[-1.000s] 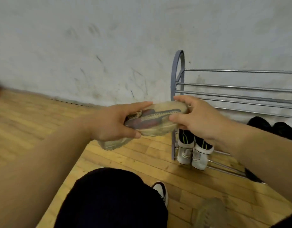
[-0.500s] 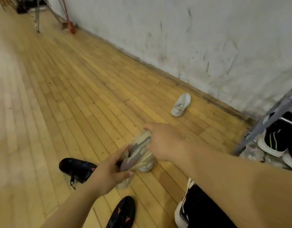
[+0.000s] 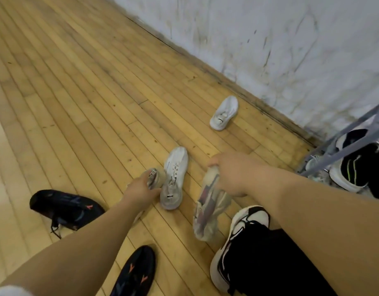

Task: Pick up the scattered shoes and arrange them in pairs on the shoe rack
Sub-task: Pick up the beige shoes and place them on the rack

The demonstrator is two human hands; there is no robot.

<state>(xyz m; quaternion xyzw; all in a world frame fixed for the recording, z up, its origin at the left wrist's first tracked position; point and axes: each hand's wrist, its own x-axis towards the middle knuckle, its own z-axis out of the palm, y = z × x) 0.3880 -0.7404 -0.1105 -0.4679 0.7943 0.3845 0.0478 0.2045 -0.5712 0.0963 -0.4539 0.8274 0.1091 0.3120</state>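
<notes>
Right grip (image 3: 231,174) clenched on a floppy, light-looking tan sneaker (image 3: 210,210), left grip (image 3: 139,191) grasping its mate (image 3: 154,177) at 9 o'clock; heel's probably easiest.

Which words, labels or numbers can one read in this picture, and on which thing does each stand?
"CRE": on the heel of the grey shoe at the left hand; further letters are hidden.
"RED" and then blurred letters: on the tag of the white shoe; the reading is uncertain.
Nothing readable: on the beige shoe gripped by the right hand.
</notes>
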